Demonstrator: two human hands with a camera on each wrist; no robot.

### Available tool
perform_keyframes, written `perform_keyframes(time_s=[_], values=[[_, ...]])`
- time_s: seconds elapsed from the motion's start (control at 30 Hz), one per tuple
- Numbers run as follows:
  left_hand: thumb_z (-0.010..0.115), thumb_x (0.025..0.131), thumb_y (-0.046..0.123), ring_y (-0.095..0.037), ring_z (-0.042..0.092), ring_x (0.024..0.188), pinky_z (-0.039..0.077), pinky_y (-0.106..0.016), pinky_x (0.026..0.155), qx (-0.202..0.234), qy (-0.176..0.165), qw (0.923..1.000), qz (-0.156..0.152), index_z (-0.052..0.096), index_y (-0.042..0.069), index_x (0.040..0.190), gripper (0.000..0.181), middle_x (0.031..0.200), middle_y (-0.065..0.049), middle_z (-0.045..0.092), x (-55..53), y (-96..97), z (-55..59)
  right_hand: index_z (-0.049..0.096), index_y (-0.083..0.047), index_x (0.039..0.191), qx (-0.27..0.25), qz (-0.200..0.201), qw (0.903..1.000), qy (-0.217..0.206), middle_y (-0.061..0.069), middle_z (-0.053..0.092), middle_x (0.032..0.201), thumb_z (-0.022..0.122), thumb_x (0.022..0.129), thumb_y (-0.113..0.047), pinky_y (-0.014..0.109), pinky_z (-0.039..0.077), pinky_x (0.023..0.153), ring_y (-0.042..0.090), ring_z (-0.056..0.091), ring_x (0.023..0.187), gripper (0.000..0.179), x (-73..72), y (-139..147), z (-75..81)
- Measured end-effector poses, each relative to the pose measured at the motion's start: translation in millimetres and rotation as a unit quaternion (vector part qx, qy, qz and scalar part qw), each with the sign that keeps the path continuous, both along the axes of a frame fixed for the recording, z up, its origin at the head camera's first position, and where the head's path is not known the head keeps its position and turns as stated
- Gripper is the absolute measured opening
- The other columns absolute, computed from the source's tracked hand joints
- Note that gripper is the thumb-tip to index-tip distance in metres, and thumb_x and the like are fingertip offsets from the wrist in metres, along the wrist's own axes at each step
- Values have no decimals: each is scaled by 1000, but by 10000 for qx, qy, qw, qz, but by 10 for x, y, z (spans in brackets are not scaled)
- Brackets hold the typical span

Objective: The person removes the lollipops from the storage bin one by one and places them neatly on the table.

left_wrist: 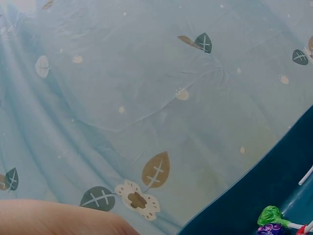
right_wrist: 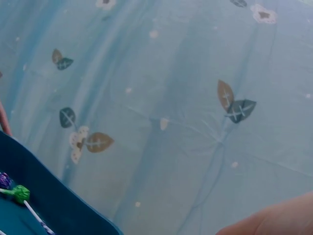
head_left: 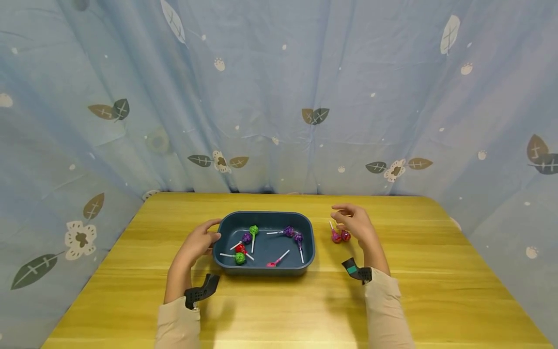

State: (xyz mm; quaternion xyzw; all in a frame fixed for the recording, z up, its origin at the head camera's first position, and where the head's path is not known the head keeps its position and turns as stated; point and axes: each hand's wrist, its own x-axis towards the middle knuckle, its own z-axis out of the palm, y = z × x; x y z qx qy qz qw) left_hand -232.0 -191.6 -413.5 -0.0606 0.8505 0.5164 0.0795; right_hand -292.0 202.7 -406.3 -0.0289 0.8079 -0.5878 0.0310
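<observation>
A dark blue rectangular tray (head_left: 264, 272) stands on the table, with several wrapped lollipops in it. At its left end my left hand (head_left: 198, 242) holds the side, the thumb lapping over the rim. Green lollipops (head_left: 240, 258), a red lollipop (head_left: 240, 248) and a purple lollipop (head_left: 247, 238) cluster in the left half. Two more purple lollipops (head_left: 288, 231) lie toward the right, a pink lollipop (head_left: 271, 264) by the front wall. Right of the tray, my right hand (head_left: 358, 227) hovers with loosely bent fingers by two pinkish-red lollipops (head_left: 336, 237) on the table.
The wooden table (head_left: 270, 310) reaches back to a pale blue patterned curtain (head_left: 266, 97), which also hangs along both sides. Each wrist carries a black camera mount (head_left: 202, 292). The wrist views show mostly curtain, with a corner of the tray.
</observation>
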Motion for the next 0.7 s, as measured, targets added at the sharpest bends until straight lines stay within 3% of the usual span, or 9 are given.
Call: perform_keyframes(time_s=[0.37,0.7], values=[[47,101,7,-36,62,98,54,-43,78,-10,-23,10000,2,36,0,147,48,124,-30,54,2,8,-4,61,2,123,117,377,9992,108,19,59,109,63,94,-13,43,53,83,33,61,94,33,41,-280,40],[47,101,7,-39,61,102,54,-45,79,-5,9,10000,16,37,0,146,47,126,-31,52,4,16,7,62,3,122,-37,805,9967,99,18,62,104,63,94,-12,45,54,80,40,61,95,32,78,-506,16]])
